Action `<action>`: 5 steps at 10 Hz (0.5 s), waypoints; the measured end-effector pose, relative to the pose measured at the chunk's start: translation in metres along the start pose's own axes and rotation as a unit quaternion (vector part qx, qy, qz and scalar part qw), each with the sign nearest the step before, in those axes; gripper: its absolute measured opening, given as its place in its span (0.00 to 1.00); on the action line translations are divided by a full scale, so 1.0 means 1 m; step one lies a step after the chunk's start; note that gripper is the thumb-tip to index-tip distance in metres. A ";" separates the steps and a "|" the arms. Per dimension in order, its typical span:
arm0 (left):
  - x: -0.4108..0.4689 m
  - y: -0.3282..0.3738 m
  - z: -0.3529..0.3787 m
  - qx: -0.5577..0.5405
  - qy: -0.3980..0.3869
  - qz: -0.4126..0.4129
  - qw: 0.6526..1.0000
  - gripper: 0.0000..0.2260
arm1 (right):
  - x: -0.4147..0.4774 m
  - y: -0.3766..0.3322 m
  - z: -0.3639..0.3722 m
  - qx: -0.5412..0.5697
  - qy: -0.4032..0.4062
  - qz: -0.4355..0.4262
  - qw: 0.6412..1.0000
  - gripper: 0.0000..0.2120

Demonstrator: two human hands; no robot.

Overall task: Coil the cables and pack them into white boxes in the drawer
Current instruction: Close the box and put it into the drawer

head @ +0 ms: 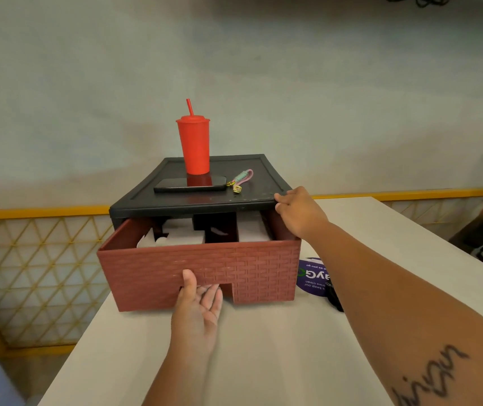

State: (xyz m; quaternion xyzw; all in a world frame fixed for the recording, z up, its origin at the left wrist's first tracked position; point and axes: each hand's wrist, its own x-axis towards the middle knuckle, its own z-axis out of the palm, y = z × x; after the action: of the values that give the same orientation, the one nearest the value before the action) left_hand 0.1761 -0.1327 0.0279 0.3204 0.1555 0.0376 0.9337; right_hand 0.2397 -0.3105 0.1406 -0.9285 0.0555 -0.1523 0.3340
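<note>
While the left hand [197, 306] lies palm up near the surface's [263, 353] left edge, its thumb presses the woven front of the brick-red drawer [249, 268] and its fingers [211, 291] hook under the cutout, gripping it. The drawer stands partly out of its black frame [175, 205], showing white boxes [186, 235] inside with a dark gap between them. A purple sticker [312, 276] lies on the surface just right of the drawer. Farther on, the right hand [298, 213] curls its fingers over the frame's front right corner. On the frame's top lie a phone [190, 184] and a pastel strap [243, 177], with a red cup [194, 145] behind the phone.
</note>
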 end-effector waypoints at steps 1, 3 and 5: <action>-0.020 -0.002 -0.003 -0.017 0.021 0.011 1.000 0.25 | -0.004 -0.002 -0.003 -0.035 -0.016 -0.020 0.999 0.17; -0.064 0.007 -0.011 -0.001 0.050 0.001 0.999 0.16 | -0.005 0.000 -0.003 -0.091 -0.040 -0.046 0.994 0.21; -0.099 0.036 -0.027 0.263 0.044 -0.089 0.960 0.17 | -0.005 -0.002 -0.004 -0.072 -0.043 -0.050 0.995 0.21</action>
State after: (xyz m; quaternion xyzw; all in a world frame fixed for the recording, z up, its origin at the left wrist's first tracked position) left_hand 0.0744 -0.1053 0.0559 0.5377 0.2290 -0.0741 0.8080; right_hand 0.2333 -0.3105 0.1433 -0.9576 0.0051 -0.1243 0.2600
